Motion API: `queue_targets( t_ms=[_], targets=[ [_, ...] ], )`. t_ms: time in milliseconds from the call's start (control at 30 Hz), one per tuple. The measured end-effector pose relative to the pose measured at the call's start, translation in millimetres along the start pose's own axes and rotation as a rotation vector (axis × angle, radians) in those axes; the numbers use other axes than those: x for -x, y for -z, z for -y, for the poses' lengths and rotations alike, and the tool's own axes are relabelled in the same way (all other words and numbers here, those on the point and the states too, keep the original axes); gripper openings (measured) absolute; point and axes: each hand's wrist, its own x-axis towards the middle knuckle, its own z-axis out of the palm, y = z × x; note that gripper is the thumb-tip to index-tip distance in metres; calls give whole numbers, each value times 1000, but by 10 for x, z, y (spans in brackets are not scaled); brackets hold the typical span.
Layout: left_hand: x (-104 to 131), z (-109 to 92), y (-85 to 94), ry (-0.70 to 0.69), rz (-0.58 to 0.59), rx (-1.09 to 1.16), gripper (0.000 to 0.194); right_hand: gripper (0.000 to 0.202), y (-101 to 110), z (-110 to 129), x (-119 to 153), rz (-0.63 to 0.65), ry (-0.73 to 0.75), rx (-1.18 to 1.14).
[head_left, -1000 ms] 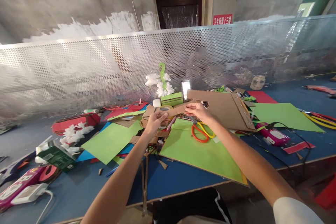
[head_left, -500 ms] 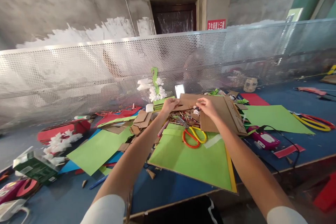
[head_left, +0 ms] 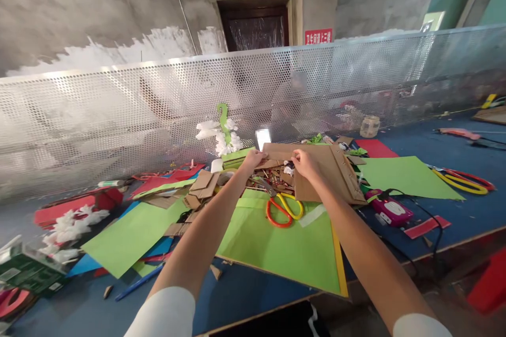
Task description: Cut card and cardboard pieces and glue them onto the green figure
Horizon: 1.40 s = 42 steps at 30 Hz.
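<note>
My left hand (head_left: 253, 160) is closed in a pinch at the left end of a brown cardboard strip (head_left: 280, 151). At the strip's right part, the fingers of my right hand (head_left: 305, 163) are pressed together on its lower edge. Under and beside my right hand lies a larger cardboard panel (head_left: 328, 168) with a folded right side; whether the strip is joined to it I cannot tell. Scissors with red and yellow handles (head_left: 290, 209) rest on a green-covered board (head_left: 276, 247) nearest me. Small cardboard scraps (head_left: 279, 181) lie between my hands.
A green curled shape with white tufts (head_left: 224, 129) stands behind my left hand. Green paper (head_left: 132, 234) and a red piece with white tufts (head_left: 81, 210) lie left. On the right are a magenta device (head_left: 391, 208), more scissors (head_left: 462, 181) and a jar (head_left: 370, 126). A perforated metal screen (head_left: 166, 105) stands behind.
The view has turned slightly right, so everything sits further left. My left fingers have moved a little right, onto the strip's left end. My right hand keeps its grip.
</note>
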Motion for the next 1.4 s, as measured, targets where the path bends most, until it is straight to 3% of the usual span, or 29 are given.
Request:
queue_targets(
  t_ms=[267, 433, 567, 633, 700, 800, 867, 933, 1233, 1400],
  targets=[
    [333, -74, 126, 95, 66, 154, 22, 28, 33, -50, -14, -6, 54, -3],
    [680, -121, 282, 32, 63, 255, 12, 26, 128, -44, -44, -78, 142, -48],
    [1020, -64, 517, -40, 45, 319, 6, 26, 247, 21, -38, -168, 224, -76],
    [1193, 17, 648, -126, 21, 385, 11, 27, 281, 131, 12, -214, 321, -98],
    [1357, 122, 767, -128, -2, 437, 15, 30, 282, 311, 104, -211, 463, -98],
    [1575, 280, 903, -81, -32, 508, 24, 41, 207, 664, 292, -37, 741, 47],
    [1704, 362, 972, -47, 4, 520, 32, 51, 104, 887, 416, 103, 931, 194],
    [1819, 423, 1039, -47, 36, 541, 36, 49, -20, 1056, 514, 158, 1089, 293],
    [2193, 691, 1386, -90, 135, 640, 51, 48, -360, 1387, 691, 106, 1507, 481],
    [2384, 665, 1420, -15, 145, 592, 29, 41, -415, 1641, 718, 86, 1655, 598]
  ],
)
